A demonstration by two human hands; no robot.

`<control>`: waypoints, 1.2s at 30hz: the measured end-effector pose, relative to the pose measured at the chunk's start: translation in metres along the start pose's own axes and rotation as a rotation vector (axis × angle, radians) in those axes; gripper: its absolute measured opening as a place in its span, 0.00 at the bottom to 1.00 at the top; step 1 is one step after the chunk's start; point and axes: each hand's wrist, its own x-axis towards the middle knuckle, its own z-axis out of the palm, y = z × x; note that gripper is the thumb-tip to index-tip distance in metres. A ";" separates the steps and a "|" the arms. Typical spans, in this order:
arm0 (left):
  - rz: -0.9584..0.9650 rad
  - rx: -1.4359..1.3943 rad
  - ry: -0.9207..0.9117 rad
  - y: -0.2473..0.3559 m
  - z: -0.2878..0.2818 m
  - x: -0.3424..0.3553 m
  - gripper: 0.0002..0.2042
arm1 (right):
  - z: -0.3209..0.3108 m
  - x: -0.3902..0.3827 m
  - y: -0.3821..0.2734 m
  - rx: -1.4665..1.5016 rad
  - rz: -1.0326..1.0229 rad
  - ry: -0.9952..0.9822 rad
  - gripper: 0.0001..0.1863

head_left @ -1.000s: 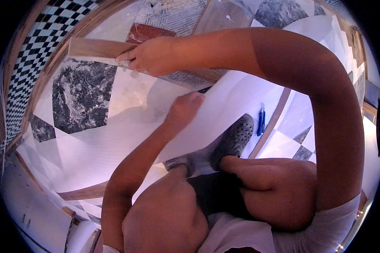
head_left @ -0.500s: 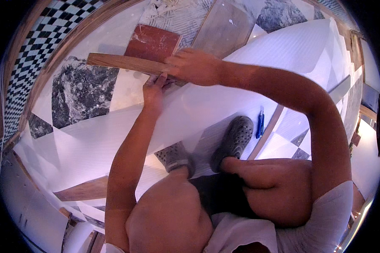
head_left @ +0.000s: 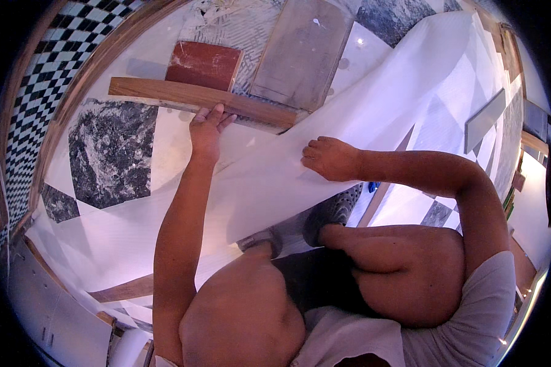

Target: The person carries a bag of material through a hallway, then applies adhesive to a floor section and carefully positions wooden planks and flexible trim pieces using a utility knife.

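A: Quick pass, left to right. What's at the far left?

B: Checkered black-and-white border (head_left: 27, 92) along the rim, then a dark marbled tile (head_left: 111, 153) set in the pale floor.

A: Left hand?

B: My left hand (head_left: 206, 129) lies flat, fingers (head_left: 217, 113) stretched out and touching the near edge of the long wooden strip (head_left: 202, 98). Open palm pressing, nothing clasped. The strip lies across the floor, tilted slightly down to the right, with a red-brown tile (head_left: 203, 64) just behind it and a grey slab (head_left: 300, 52) beside that.

A: And the sheet?

B: Big translucent white sheet (head_left: 275, 177) spread over the floor, running from lower left up to the top right. The strip's right end sits at its upper edge; I can't tell whether it's over or under.

A: Right hand?

B: My right hand (head_left: 329, 159) rests on the sheet, fingers loosely curled, knuckles down, pressing. I can't tell whether it pinches any of it.

A: Further right?

B: Grey perforated clog (head_left: 333, 211) under the sheet edge, my knees below it.
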 end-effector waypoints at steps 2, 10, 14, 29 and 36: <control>-0.004 0.032 0.011 0.005 0.010 -0.002 0.11 | 0.001 0.003 0.006 0.054 0.041 0.008 0.07; 0.000 0.066 0.041 0.000 0.006 0.001 0.11 | 0.005 0.021 0.011 0.091 0.093 0.031 0.06; 0.002 0.059 0.025 0.003 0.009 0.002 0.12 | 0.010 0.023 0.013 0.106 0.063 0.042 0.06; -0.006 0.074 0.034 0.007 0.002 0.004 0.15 | -0.047 0.109 0.046 0.275 0.434 0.400 0.17; -0.007 0.044 0.010 0.012 0.009 0.000 0.14 | -0.041 0.168 0.064 0.301 0.422 0.479 0.19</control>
